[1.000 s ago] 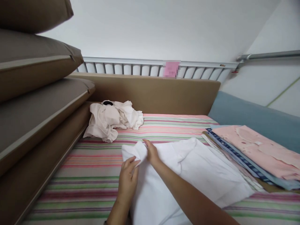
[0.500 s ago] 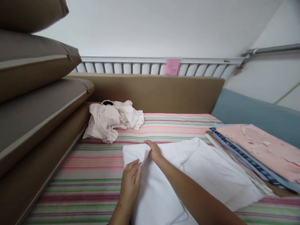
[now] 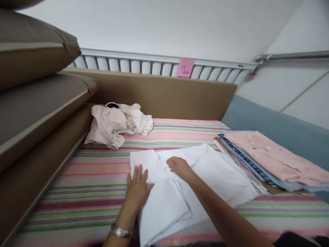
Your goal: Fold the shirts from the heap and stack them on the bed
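Note:
A white garment (image 3: 213, 175) lies spread on the striped bed sheet (image 3: 102, 192) in front of me. My left hand (image 3: 137, 187) rests flat on its left part, fingers stretched out, with a metal watch on the wrist. My right hand (image 3: 180, 167) lies on the middle of the cloth near a fold line, its fingers bent down against the fabric. Neither hand lifts the cloth.
A crumpled pile of pale clothes (image 3: 115, 123) sits at the far left by the brown headboard (image 3: 164, 96). Folded garments, a pink one (image 3: 277, 157) on top, are stacked at the right. Brown cushions (image 3: 36, 103) are piled on the left. A blue cushion (image 3: 280, 127) lines the right wall.
Both hands pinched the garment's upper left corner before; now the corner lies flat, the left hand is spread open on it and the right hand has shifted right. The camera tilted down slightly.

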Motion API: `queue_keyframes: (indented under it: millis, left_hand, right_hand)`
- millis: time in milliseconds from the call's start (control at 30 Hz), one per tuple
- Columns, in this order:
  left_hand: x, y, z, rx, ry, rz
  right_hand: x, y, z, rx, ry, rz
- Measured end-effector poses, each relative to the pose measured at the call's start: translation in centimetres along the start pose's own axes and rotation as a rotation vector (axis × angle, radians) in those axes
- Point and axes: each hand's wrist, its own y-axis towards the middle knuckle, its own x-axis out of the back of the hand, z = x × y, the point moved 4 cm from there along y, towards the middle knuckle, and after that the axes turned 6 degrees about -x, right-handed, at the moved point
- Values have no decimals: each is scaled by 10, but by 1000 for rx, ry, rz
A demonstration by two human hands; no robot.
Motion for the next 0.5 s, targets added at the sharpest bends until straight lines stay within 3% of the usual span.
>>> queue_keyframes:
  millis: [100,233,367,433,500]
  left_hand:
    - [-12,-4,0,-18,115,107]
    - [-7,-8,-11,-24,202,142]
    - [-10,-31,-56,-99,130,254]
    - [-22,-48,-80,-117,49,330]
    - [-35,-60,-91,-71,-18,302]
  right_hand:
    - [13,-38,-13,8,-168,25]
    - [16,-80,-47,-83,-232,40]
    - [-2,-92,-63,-57,-162,64]
    - [-11,-91,-58,-31,-106,64]
    - [-17,-89,-46,-16,-20,60]
